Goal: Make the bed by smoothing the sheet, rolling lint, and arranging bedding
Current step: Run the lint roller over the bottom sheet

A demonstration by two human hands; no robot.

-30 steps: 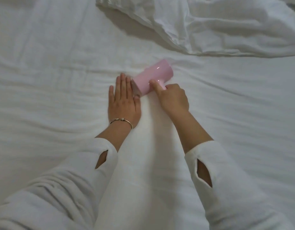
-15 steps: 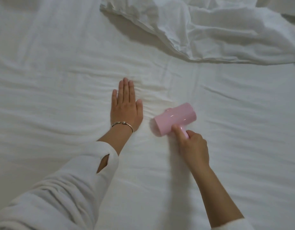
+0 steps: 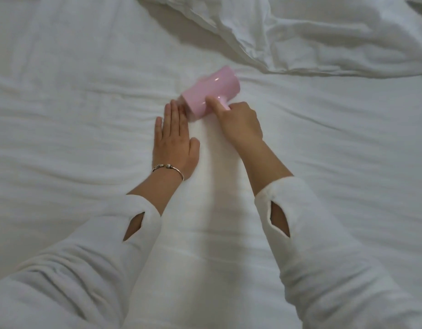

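Right hand (image 3: 238,121) clenched on lint roller (image 3: 211,92) handle; drum axis slants toward bed's far-right; left hand (image 3: 175,141) flat on sheet (image 3: 74,103), touching drum's near-left end.

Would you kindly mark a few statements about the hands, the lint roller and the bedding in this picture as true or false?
1. The right hand grips the pink lint roller by its handle. True.
2. The left hand is curled into a fist. False: it lies flat on the sheet with straight fingers.
3. A bracelet is on the left wrist. True.
4. The roller lies far from the left hand. False: its near end sits right at the left fingertips.
5. The rumpled duvet covers both arms. False: it lies bunched at the far side of the bed, beyond the roller.
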